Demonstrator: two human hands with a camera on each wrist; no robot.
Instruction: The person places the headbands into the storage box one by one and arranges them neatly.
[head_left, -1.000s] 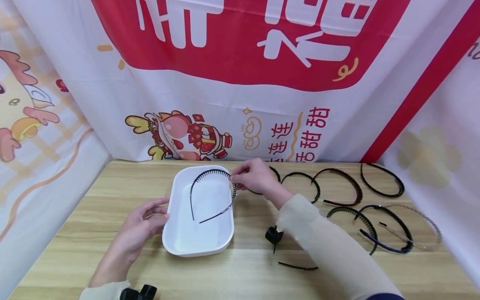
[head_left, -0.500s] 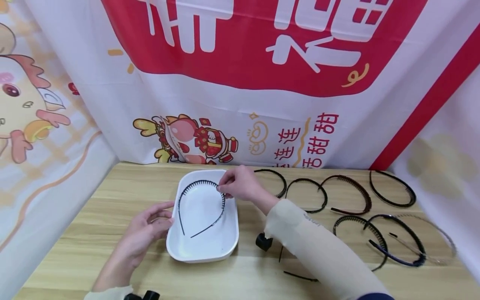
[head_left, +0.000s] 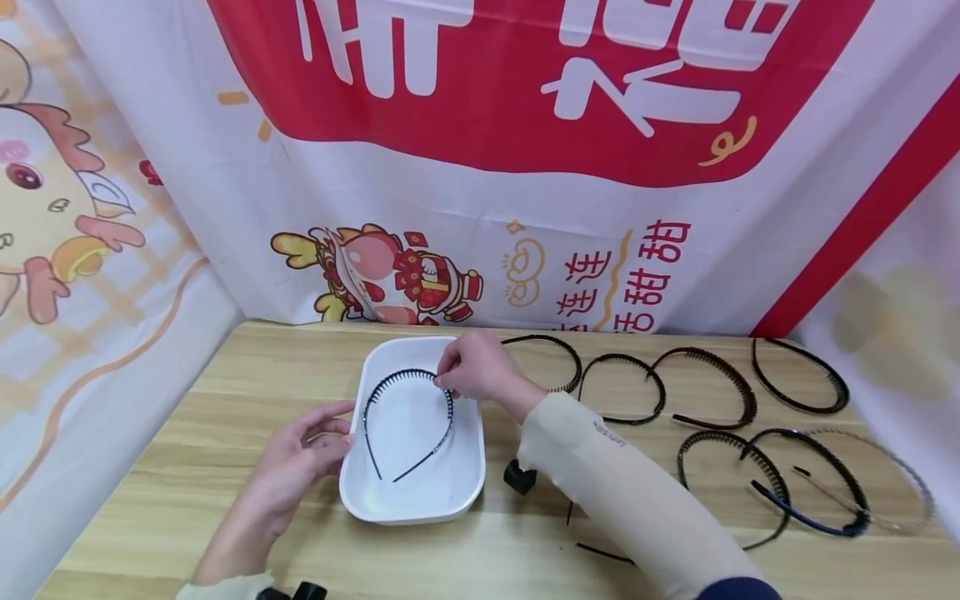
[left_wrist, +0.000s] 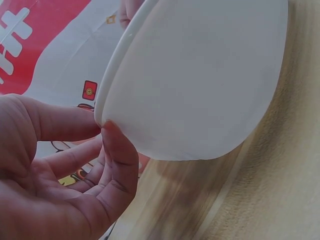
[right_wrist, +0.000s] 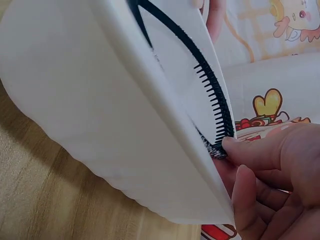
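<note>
A black toothed headband [head_left: 408,372] is inside the white plastic tub [head_left: 405,504], its two ends toward the near side. My right hand [head_left: 480,369] pinches its curved top between thumb and fingers, over the tub's right side. In the right wrist view the headband's teeth [right_wrist: 216,102] point inward, with a glittery part by my fingertips. My left hand [head_left: 303,454] holds the tub's left side. The left wrist view has its thumb and a finger pinching the tub's rim [left_wrist: 112,70]. Whether the headband touches the tub floor, I cannot tell.
More headbands lie on the wooden table to the right: a dark reddish-brown one [head_left: 738,379], black ones [head_left: 660,392], and a pale clear one [head_left: 911,471]. My right sleeve [head_left: 615,483] covers part of another. A printed cloth [head_left: 480,217] hangs behind the table.
My right hand has brought the headband left and down into the tub, still pinching it. My left hand stays at the tub's left side. The head view has shifted slightly.
</note>
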